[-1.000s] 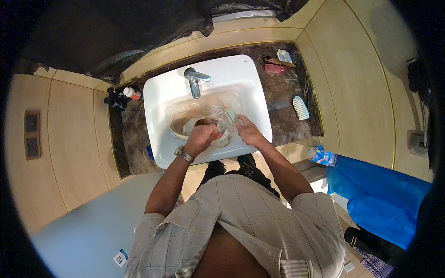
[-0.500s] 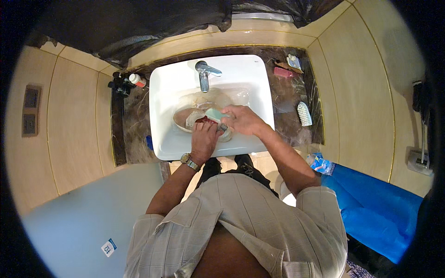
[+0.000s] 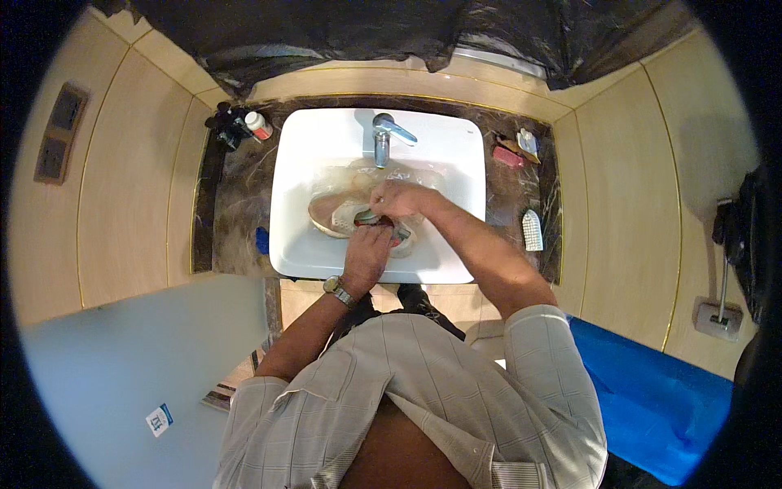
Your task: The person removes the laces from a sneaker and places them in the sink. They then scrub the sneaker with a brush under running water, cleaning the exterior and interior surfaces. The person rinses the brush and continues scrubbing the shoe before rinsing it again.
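Note:
In the white washbasin [image 3: 297, 254], a pale shoe [image 3: 345, 217] with a reddish inside lies among soapy water. My left hand [image 3: 369, 251] is closed on the near edge of its opening, with the wrist wearing a metal-banded watch [image 3: 336, 287]. My right hand [image 3: 399, 199] is closed at the far side of the opening around a pale green scrubbing brush [image 3: 369, 218], mostly hidden by the fingers and the shoe. Just left of them shows a tan sole-like surface [image 3: 323, 209] with a white rim; whether it is a second shoe is unclear.
A chrome faucet [image 3: 382, 148] stands behind my hands. On the dark marble counter [image 3: 236, 191] are a white bottle [image 3: 258, 125], a blue crumpled item [image 3: 261, 240], a pink bar [image 3: 507, 157] and a white bristle brush [image 3: 532, 230]. Blue sheeting [image 3: 643, 391] lies at the right.
My right hand has moved left and away from me with the green brush, whose head now sits inside the shoe opening. My left hand keeps its hold; the whole view has shifted slightly.

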Demonstrator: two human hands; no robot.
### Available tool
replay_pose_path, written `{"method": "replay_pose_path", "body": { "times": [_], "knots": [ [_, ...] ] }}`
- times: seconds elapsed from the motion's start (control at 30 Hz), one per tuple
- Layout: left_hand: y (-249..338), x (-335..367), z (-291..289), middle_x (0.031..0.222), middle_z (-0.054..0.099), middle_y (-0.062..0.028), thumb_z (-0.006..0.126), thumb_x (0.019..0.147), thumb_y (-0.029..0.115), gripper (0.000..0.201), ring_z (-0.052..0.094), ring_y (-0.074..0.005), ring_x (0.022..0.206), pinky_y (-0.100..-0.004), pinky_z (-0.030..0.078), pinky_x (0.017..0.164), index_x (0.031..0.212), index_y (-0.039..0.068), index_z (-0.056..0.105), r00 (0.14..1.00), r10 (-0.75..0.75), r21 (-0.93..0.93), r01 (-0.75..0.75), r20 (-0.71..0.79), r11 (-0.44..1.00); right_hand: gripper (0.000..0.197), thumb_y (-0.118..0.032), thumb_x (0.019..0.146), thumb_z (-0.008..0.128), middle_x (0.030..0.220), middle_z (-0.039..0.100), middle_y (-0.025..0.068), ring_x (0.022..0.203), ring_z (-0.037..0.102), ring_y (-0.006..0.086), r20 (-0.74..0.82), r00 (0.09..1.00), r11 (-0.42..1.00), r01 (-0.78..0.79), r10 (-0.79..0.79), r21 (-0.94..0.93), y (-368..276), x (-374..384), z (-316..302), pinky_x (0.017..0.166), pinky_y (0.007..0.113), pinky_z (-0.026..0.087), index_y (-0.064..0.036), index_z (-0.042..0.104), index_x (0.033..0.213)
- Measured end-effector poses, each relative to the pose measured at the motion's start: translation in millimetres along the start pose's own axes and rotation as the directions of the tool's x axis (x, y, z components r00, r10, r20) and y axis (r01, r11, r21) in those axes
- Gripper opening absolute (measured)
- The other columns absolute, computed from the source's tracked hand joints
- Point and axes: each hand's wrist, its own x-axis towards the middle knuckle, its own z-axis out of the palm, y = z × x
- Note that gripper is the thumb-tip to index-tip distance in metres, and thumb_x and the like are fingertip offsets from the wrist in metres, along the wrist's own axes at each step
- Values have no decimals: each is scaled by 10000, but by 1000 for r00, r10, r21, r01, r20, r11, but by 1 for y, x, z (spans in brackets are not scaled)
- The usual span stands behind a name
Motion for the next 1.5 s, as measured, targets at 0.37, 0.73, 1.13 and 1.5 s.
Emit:
{"method": "replay_pose_path", "body": {
  "times": [0.37, 0.73, 1.13, 1.5],
  "knots": [
    [-38, -57, 3, 1070, 664, -134, 672, 962, 153, 269, 633, -262, 977, -382, 528, 854, 1155, -21, 599, 787, -607, -452, 503, -113, 736, 364, -412, 819, 723, 957, 733, 202, 910, 709, 360, -201, 979, 952, -101, 42, -290, 13, -8, 30, 805, 460, 549, -68, 734, 938],
    [-93, -47, 38, 967, 634, -71, 597, 1033, 312, 316, 628, -192, 870, -354, 559, 797, 1175, 30, 605, 306, -750, -786, 438, 586, -436, 562, -621, 826, 675, 898, 759, 173, 798, 724, 324, -33, 982, 977, -183, 187, 106, 0, -7, 16, 734, 422, 577, -81, 790, 926],
    [-89, -24, 58, 1111, 683, -113, 471, 1083, 422, 418, 672, -238, 986, -461, 561, 927, 1262, 59, 573, 348, -580, -676, 348, 736, -649, 373, -377, 796, 731, 899, 725, 223, 861, 716, 391, -136, 991, 958, -44, 6, -282, -15, -16, 34, 777, 492, 562, -19, 708, 897],
    [-55, -37, 12, 1360, 621, -131, 408, 1094, 477, 557, 643, -274, 1197, -435, 538, 1026, 1463, 62, 455, 590, -492, -740, 300, 640, -602, 406, -372, 952, 527, 955, 725, 215, 851, 691, 376, 44, 997, 931, -73, 61, 358, -32, -19, 22, 784, 473, 533, -7, 697, 1006]
  ]
}}
